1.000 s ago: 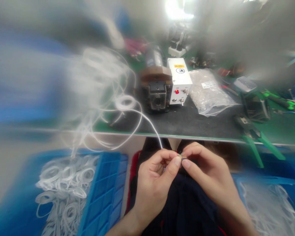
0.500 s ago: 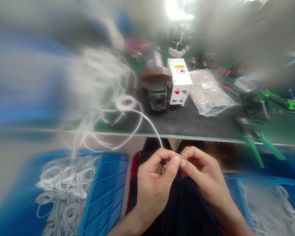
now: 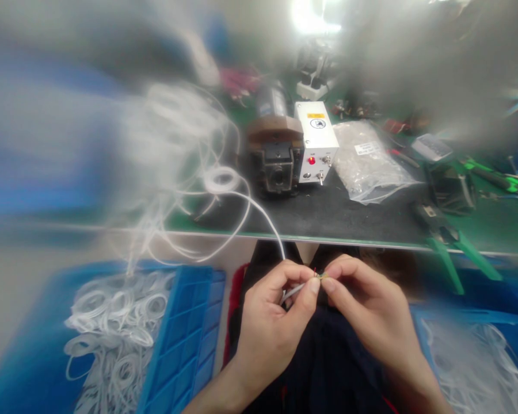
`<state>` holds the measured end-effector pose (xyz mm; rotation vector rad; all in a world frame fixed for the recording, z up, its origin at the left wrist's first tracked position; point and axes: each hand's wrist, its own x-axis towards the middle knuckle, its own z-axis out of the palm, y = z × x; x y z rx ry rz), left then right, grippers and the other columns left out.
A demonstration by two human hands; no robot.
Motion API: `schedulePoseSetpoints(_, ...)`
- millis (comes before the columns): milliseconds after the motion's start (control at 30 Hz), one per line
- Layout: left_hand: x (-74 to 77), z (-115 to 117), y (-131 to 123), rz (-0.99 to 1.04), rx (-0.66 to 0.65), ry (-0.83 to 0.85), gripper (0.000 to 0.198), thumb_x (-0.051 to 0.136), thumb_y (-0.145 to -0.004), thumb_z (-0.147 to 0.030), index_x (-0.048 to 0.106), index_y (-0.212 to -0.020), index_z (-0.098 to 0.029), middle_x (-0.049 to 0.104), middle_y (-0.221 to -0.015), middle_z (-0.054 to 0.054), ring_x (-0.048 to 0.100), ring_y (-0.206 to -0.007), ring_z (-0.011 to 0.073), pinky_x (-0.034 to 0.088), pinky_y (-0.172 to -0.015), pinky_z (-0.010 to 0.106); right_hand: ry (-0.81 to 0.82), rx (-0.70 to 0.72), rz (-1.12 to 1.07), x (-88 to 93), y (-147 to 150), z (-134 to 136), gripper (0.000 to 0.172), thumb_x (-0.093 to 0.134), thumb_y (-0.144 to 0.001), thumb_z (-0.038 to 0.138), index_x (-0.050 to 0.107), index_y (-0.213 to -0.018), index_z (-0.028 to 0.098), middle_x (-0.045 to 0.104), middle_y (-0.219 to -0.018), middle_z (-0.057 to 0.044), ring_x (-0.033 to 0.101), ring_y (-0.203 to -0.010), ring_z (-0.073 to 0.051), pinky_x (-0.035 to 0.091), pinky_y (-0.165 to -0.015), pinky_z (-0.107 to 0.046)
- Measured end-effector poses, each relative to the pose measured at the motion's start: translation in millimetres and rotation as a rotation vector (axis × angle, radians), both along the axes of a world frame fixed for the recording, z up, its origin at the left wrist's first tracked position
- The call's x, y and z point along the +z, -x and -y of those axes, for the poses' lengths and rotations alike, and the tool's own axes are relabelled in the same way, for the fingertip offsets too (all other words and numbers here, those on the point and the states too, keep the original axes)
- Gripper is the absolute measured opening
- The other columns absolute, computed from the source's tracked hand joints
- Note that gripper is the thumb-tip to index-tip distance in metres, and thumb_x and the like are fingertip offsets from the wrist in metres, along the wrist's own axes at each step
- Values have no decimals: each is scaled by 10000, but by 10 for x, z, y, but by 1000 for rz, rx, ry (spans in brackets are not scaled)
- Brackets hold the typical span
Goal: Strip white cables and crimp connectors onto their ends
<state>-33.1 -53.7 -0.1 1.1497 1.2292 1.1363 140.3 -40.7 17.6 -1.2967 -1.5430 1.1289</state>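
Observation:
A white cable (image 3: pixel 271 221) runs from a coil (image 3: pixel 220 180) on the bench down into my left hand (image 3: pixel 273 313). Thumb and forefinger of that hand pinch the cable close to its end. Thin coloured wires (image 3: pixel 320 276), one of them red, stick out of the end between my hands. My right hand (image 3: pixel 366 305) is closed, pinching the tips of these wires between thumb and forefinger. Both hands are held over my lap, just below the bench edge. The wire tips are too small to make out fully.
Behind my hands stands a machine (image 3: pixel 278 164) with a white control box (image 3: pixel 317 141), its red light lit. To its right lie a clear plastic bag (image 3: pixel 369 164) and green-handled pliers (image 3: pixel 455 247). Blue crates (image 3: pixel 179 339) with white coils flank me; more cable (image 3: pixel 168 138) is heaped at left.
My hands have drawn slightly apart, the right one moving a little to the right. More of the coloured wires and of the white cable in my left hand now shows.

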Motion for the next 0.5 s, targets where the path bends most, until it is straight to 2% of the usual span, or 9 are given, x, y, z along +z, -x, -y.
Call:
schedulePoseSetpoints(133, -13, 2, -11, 6, -6, 31, 105, 710, -1047, -267, 732, -957, -218, 697, -902, 1, 660, -849, 154, 515, -737, 231, 35, 12, -50, 24, -34, -3, 46, 760, -1011, 241, 752, -971, 260, 741, -885, 24, 693, -789, -147, 544, -724, -235)
schedulePoseSetpoints(233, -15, 8, -21, -8, -7, 24, 115, 697, -1054, -267, 727, -955, -218, 695, -910, 4, 658, -858, 159, 510, -731, 236, 43, -7, -35, 39, -38, -11, 75, 762, -1014, 248, 759, -939, 253, 728, -848, 25, 675, -764, -146, 535, -716, -239)
schedulePoseSetpoints(500, 51, -45, 34, -133, -74, -122, 93, 703, -1037, -186, 750, -965, -220, 709, -876, -7, 646, -765, 133, 489, -695, 236, 68, -8, -50, -33, -31, -28, 132, 713, -1063, 295, 722, -941, 245, 679, -808, 27, 633, -692, -134, 512, -655, -240)
